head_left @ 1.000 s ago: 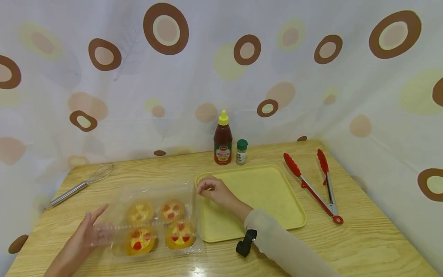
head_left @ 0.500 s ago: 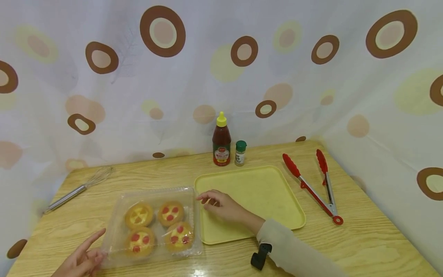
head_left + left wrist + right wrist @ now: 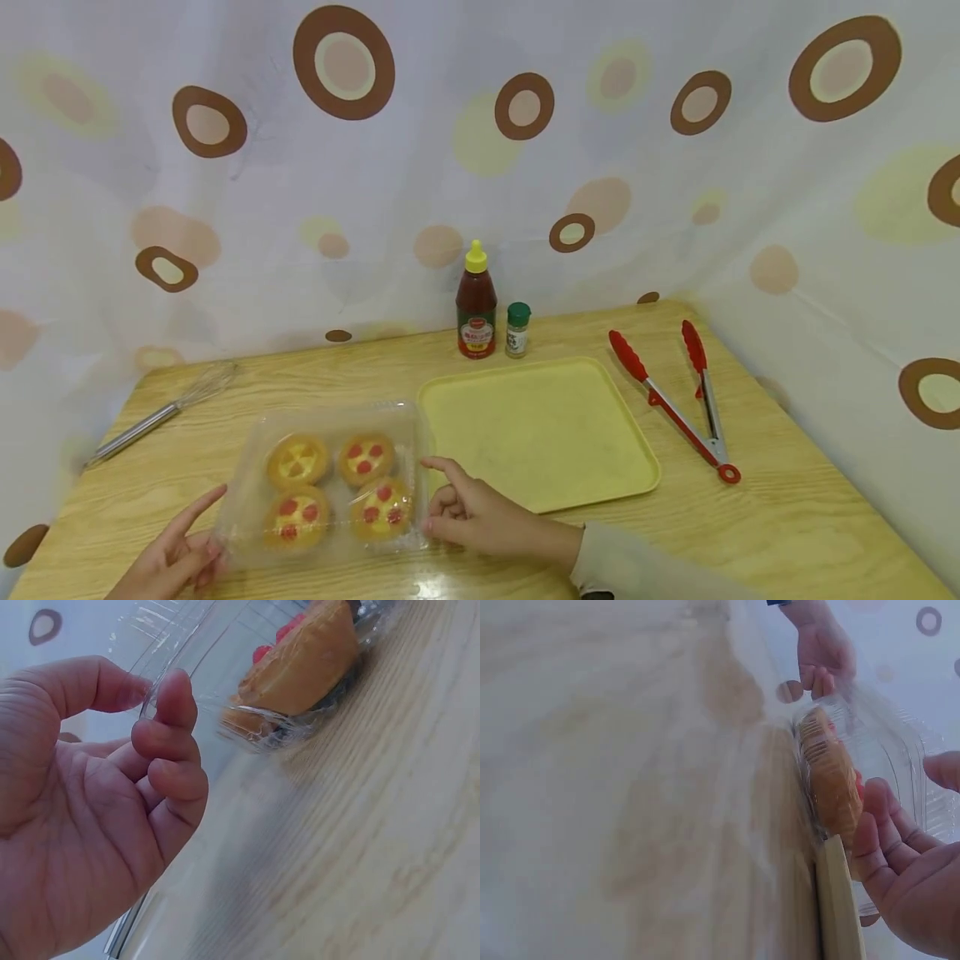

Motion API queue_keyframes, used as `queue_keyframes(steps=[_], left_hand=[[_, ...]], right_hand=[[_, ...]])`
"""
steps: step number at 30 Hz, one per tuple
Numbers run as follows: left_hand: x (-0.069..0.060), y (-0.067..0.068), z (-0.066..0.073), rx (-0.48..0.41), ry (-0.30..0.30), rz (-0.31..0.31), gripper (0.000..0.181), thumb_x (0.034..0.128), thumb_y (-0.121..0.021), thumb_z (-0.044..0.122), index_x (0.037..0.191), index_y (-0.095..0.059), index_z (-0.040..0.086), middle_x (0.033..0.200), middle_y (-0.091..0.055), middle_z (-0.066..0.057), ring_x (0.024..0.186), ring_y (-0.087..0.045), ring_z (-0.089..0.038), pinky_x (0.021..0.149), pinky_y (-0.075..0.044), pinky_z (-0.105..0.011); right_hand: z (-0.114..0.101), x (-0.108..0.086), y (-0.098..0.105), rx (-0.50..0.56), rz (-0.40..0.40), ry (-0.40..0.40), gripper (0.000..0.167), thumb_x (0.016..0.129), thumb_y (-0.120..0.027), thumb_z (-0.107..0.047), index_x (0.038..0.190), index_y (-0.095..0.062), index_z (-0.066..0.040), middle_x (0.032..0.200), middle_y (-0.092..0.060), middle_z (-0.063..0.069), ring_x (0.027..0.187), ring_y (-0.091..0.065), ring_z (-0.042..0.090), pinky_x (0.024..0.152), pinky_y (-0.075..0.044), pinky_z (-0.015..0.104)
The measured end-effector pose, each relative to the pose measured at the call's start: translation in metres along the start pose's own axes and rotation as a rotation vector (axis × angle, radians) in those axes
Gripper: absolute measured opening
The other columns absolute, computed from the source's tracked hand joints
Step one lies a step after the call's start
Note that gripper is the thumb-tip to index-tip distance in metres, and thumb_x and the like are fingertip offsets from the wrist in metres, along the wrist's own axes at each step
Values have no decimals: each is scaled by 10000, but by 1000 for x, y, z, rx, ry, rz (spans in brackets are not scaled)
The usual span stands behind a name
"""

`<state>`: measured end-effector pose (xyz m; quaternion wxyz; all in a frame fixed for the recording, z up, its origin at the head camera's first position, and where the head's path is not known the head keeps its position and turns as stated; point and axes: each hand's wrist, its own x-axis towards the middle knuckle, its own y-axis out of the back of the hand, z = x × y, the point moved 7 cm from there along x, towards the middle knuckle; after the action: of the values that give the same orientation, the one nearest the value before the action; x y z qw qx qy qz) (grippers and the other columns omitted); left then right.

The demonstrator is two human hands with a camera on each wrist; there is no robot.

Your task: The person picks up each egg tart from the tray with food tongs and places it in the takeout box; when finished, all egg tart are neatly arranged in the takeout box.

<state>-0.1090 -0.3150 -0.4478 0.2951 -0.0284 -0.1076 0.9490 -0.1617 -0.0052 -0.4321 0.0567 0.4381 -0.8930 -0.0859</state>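
Note:
A clear plastic clamshell box (image 3: 341,483) lies on the table at the left, its lid over the base. Inside are several small round tarts, one of them a tart with red toppings (image 3: 298,518). My left hand (image 3: 176,552) pinches the box's edge at the near left corner; the left wrist view shows the thumb and a finger meeting on the plastic. My right hand (image 3: 480,512) is at the box's right side, fingertips against or very near it. In the right wrist view its thumb and fingers stand apart, beside a tart (image 3: 831,776) seen through the plastic.
A yellow tray (image 3: 540,425) adjoins the box on the right. Behind stand a ketchup bottle (image 3: 477,308) and a green-capped seasoning jar (image 3: 517,331). Spread red-tipped tongs (image 3: 693,417) lie far right, and a whisk (image 3: 161,414) lies far left.
The box lid has come down over the tarts. My right hand has moved from the tray's near left side down to the box's right edge. The left hand now pinches the near left corner.

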Motion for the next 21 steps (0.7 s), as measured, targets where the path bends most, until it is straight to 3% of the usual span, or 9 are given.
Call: queue_keyframes(steps=[3,6,8,13,17,21], left_hand=[[7,6,5,166,11,108,572,1038,-280,20,1406,-246,456,815,-612,43,637,-313,-303,572,-303,-408],[15,13,6,267,61,226,510,1046,-311,78,1424,-203,404,806,-594,33,612,-387,-210,577,-370,-370],[20,17,7,293,51,272,489,1043,-330,84,1426,-213,364,816,-598,27,634,-447,-131,594,-425,-319],[27,21,11,224,-27,268,468,1032,-330,28,1370,-290,350,847,-614,42,656,-469,-63,579,-439,-251],[28,23,11,259,-15,294,462,1034,-336,39,1419,-232,271,831,-597,45,651,-457,-69,577,-435,-251],[26,24,10,288,-13,305,469,1031,-343,36,1411,-267,302,836,-605,40,656,-467,-67,584,-446,-258]], right_hand=[[0,10,8,42,80,-35,648,960,-559,-130,1484,-180,-85,822,-613,18,653,-580,121,614,-527,238],[2,20,20,73,157,-55,606,963,-538,-82,1477,-218,-69,811,-598,41,663,-559,114,615,-495,201],[3,24,25,81,185,-56,586,964,-529,-60,1469,-232,-49,815,-594,52,677,-553,110,636,-494,197],[8,32,30,102,192,-63,592,960,-543,-70,1462,-232,-28,806,-588,31,693,-560,109,661,-497,207],[10,36,33,130,208,-78,606,943,-562,-64,1460,-247,-46,802,-594,34,689,-571,117,664,-505,227],[14,37,28,191,190,-98,676,934,-592,-76,1485,-199,-76,776,-612,56,650,-582,117,633,-508,235]])
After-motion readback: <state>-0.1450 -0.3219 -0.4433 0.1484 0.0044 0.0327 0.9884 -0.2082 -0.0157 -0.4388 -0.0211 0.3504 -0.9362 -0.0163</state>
